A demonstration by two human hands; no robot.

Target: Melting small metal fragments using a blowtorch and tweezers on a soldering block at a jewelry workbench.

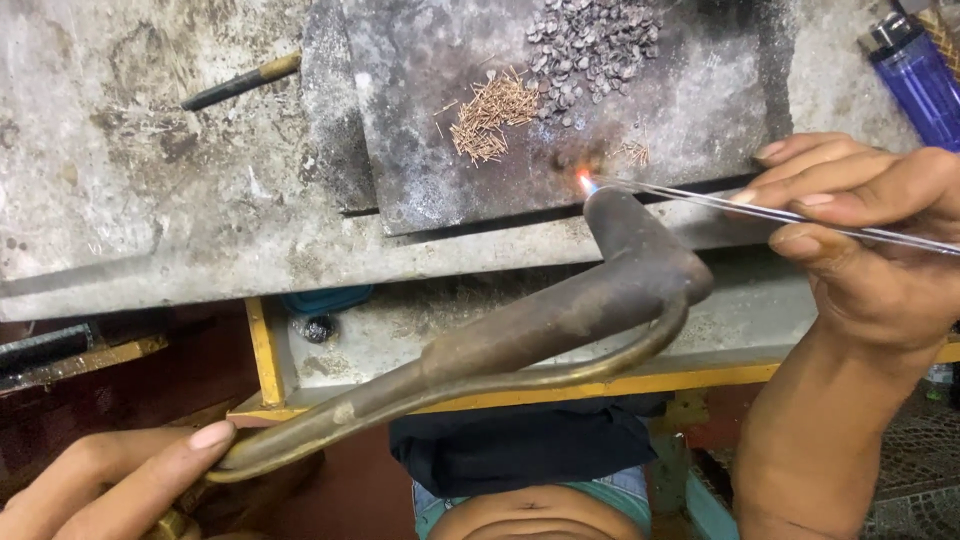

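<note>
1. The bent brown metal blowtorch (560, 320) runs lower left to upper right, its nozzle angled up-left, with a small flame (583, 181) over the dark scorched slab (420, 120).
2. The left hand (120, 480) has its fingers closed on the torch's tail.
3. The right hand (860, 230) has its fingers pinched on thin steel tweezers (760, 210), which point left at the flame.
4. The slab lies on the grey bench (150, 180).

the tabletop (150, 200) is a grey, scorched and pitted slab with a yellow-painted frame under its near edge. on it lies a dark, rectangular soldering block (450, 110), its near edge close to the tabletop's front. on the block rest a heap of small grey metal bits (592, 45), a pile of short copper wire pieces (490, 112) just beside it, and a few more copper pieces (632, 152) near the flame spot. a dark rod with a yellowish tip (240, 82) lies left of the block, and a blue lighter (918, 80) lies at the far right.
</note>
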